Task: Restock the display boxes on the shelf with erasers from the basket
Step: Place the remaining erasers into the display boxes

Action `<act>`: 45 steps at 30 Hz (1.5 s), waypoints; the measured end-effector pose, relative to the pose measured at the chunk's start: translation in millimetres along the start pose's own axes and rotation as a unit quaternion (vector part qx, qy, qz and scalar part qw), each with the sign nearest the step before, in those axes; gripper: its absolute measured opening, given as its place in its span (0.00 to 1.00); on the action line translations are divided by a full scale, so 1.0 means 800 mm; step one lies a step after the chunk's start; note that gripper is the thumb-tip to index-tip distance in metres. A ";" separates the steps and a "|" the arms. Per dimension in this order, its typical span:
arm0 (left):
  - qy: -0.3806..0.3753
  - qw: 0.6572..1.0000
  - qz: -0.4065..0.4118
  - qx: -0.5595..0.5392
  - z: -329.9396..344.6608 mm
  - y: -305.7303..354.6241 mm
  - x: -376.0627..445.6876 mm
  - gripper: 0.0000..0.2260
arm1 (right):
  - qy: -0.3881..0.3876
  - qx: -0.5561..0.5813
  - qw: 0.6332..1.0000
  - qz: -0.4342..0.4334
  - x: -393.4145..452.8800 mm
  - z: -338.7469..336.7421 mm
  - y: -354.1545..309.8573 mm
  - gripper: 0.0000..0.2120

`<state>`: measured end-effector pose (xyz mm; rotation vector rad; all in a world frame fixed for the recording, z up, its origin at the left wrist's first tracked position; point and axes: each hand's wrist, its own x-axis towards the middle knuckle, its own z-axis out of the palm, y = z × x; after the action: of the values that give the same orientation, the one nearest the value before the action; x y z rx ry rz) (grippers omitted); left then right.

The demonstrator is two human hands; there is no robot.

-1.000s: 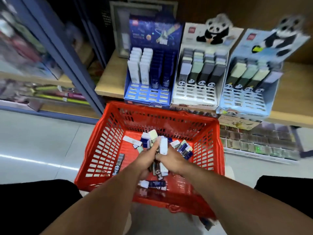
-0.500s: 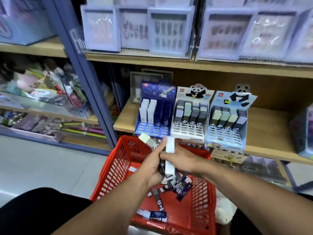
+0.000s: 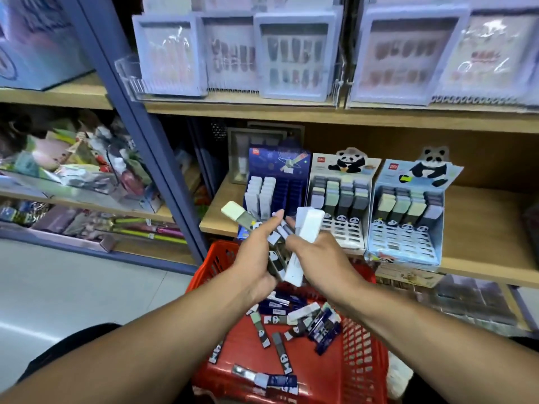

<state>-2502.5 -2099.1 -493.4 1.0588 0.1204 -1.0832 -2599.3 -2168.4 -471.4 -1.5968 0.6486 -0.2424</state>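
Note:
My left hand grips a bunch of panda erasers, one pale green eraser sticking up to the left. My right hand holds a long white eraser. Both hands hover above the red basket, which holds several loose erasers. On the wooden shelf behind stand three display boxes: a dark blue box with white erasers on its left side, a white panda box and a light blue panda box.
A blue-grey shelf upright rises left of the boxes. Packs of press-on nails fill the shelf above. Mixed goods lie on the left shelves. Grey floor spreads at the lower left.
Both hands rose out of the basket with erasers and now sit in front of the display boxes. The view tilted upward, showing the upper shelf.

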 end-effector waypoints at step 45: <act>-0.043 0.986 -0.128 0.095 0.002 -0.048 -0.020 0.06 | -0.033 0.095 0.994 0.049 0.047 -0.012 0.008 0.23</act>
<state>-2540.8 -2092.1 -508.1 1.1869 0.0868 -1.3934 -2575.5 -2197.0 -484.3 -1.3820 0.6320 -0.1723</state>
